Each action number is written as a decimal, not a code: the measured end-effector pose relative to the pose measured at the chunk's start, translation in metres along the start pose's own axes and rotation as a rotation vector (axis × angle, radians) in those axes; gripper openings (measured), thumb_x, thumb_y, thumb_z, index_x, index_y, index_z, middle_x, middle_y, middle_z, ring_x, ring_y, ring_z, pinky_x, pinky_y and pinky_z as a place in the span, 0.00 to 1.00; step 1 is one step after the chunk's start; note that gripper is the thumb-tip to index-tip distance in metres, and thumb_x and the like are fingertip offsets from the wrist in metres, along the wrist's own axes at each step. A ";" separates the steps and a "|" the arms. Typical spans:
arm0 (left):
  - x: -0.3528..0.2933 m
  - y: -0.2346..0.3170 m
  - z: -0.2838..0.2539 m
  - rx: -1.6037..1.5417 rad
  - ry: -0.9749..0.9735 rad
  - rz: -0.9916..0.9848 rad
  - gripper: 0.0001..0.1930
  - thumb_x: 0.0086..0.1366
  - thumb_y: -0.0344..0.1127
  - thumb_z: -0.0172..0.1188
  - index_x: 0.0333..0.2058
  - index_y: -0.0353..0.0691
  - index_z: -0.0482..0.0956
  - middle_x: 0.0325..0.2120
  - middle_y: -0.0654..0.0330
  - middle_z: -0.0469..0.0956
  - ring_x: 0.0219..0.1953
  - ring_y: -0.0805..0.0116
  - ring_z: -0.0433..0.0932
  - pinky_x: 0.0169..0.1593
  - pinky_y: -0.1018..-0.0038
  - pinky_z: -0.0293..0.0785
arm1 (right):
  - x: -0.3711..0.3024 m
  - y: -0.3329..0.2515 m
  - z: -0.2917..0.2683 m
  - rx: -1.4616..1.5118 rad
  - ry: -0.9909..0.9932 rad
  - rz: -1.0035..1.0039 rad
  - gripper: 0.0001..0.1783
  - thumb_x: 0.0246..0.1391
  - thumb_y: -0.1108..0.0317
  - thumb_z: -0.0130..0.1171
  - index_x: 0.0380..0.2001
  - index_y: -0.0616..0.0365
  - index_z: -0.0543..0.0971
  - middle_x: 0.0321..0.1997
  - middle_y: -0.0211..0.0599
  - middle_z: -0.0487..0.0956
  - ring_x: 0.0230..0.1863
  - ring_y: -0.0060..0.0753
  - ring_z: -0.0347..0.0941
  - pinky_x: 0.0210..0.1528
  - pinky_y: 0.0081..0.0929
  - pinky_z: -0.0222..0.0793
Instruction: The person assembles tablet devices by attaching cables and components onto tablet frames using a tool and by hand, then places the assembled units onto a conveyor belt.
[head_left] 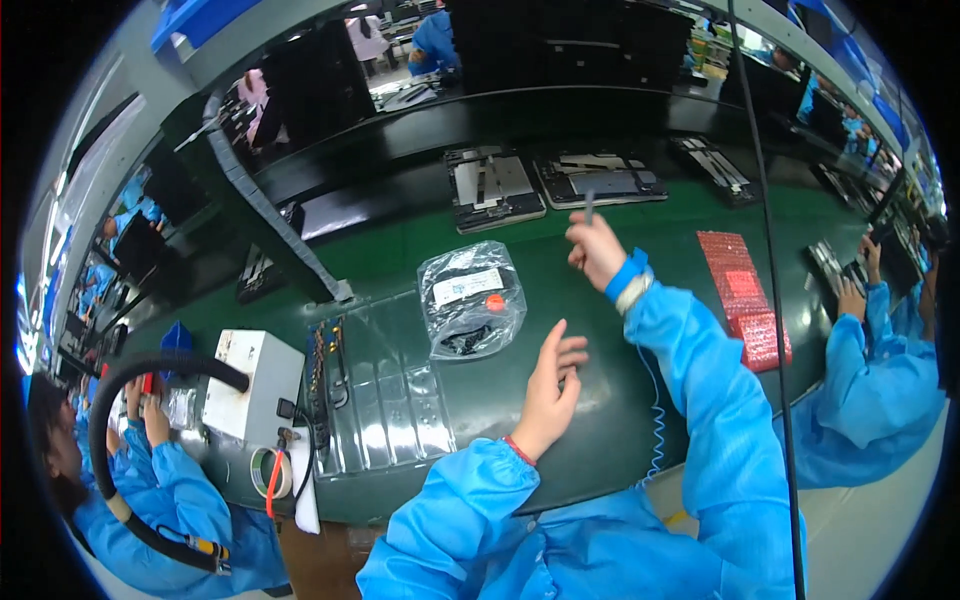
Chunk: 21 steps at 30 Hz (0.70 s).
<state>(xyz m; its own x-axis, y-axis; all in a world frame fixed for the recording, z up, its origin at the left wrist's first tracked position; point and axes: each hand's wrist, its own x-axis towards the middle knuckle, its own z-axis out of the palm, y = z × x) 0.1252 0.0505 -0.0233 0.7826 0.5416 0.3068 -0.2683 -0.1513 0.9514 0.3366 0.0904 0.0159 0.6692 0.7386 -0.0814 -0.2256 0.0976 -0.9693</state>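
My left hand [548, 392] hovers over the green bench mat [610, 400] with its fingers apart and nothing in them. Farther out, my right hand [598, 252] is closed around a slim grey stick-like tool [589, 205], whose upper end points away from me; its exact kind is blurred. A blue band with a coiled cord [657, 425] circles my right wrist. Left of my hands lies a clear plastic bag [470, 300] with a white label, an orange-red spot and something dark inside. Beyond my right hand, two opened flat electronic devices [492, 190] [605, 183] lie side by side.
Red bubble-wrap pouches [742, 285] lie at right. On the left are a clear ribbed plastic tray [385, 415], a white box [252, 385] with a black hose [100, 420] and a tape roll [262, 472]. A black cable [768, 300] hangs at right. Co-workers sit on both sides.
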 end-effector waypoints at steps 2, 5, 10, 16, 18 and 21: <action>0.001 -0.002 0.001 -0.031 0.116 -0.004 0.31 0.58 0.21 0.41 0.61 0.40 0.45 0.52 0.51 0.62 0.51 0.62 0.66 0.51 0.72 0.64 | -0.039 0.018 0.022 -0.113 -0.075 -0.074 0.14 0.50 0.70 0.48 0.42 0.56 0.67 0.28 0.29 0.67 0.19 0.19 0.62 0.23 0.20 0.62; 0.008 -0.022 -0.001 -0.147 0.270 -0.026 0.29 0.63 0.26 0.40 0.61 0.36 0.42 0.57 0.51 0.55 0.58 0.63 0.57 0.59 0.73 0.52 | -0.071 0.054 0.031 -0.462 -0.142 -0.521 0.16 0.54 0.71 0.45 0.46 0.61 0.66 0.30 0.33 0.67 0.24 0.21 0.65 0.27 0.19 0.64; 0.004 -0.024 -0.003 -0.167 0.311 -0.029 0.28 0.67 0.34 0.38 0.61 0.35 0.40 0.59 0.52 0.49 0.61 0.64 0.51 0.61 0.73 0.48 | -0.115 0.028 0.032 -0.637 -0.319 -0.634 0.16 0.53 0.73 0.47 0.47 0.59 0.68 0.38 0.43 0.69 0.36 0.43 0.70 0.37 0.30 0.66; 0.005 -0.006 0.002 -0.454 0.316 -0.110 0.26 0.69 0.41 0.35 0.61 0.34 0.43 0.58 0.54 0.52 0.61 0.67 0.49 0.62 0.75 0.45 | -0.110 0.037 0.027 -0.634 -0.464 -0.498 0.15 0.52 0.68 0.50 0.41 0.62 0.63 0.35 0.50 0.75 0.37 0.52 0.73 0.38 0.35 0.68; 0.004 -0.024 -0.004 -0.501 0.306 -0.137 0.26 0.69 0.42 0.35 0.61 0.37 0.43 0.58 0.56 0.52 0.61 0.68 0.50 0.62 0.74 0.45 | -0.105 0.044 0.024 -0.693 -0.522 -0.570 0.13 0.52 0.71 0.49 0.40 0.62 0.62 0.34 0.46 0.74 0.35 0.42 0.74 0.36 0.29 0.67; 0.004 -0.024 -0.009 -0.529 0.271 -0.169 0.26 0.69 0.43 0.35 0.61 0.40 0.44 0.57 0.58 0.53 0.60 0.68 0.51 0.62 0.73 0.46 | -0.105 0.042 0.024 -0.653 -0.553 -0.557 0.13 0.52 0.72 0.49 0.40 0.62 0.63 0.35 0.45 0.74 0.36 0.40 0.74 0.38 0.28 0.68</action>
<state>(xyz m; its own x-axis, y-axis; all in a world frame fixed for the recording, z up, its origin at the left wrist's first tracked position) 0.1299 0.0634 -0.0456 0.6867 0.7236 0.0694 -0.4499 0.3481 0.8225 0.2401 0.0327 -0.0106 0.1027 0.9201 0.3780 0.5592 0.2608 -0.7870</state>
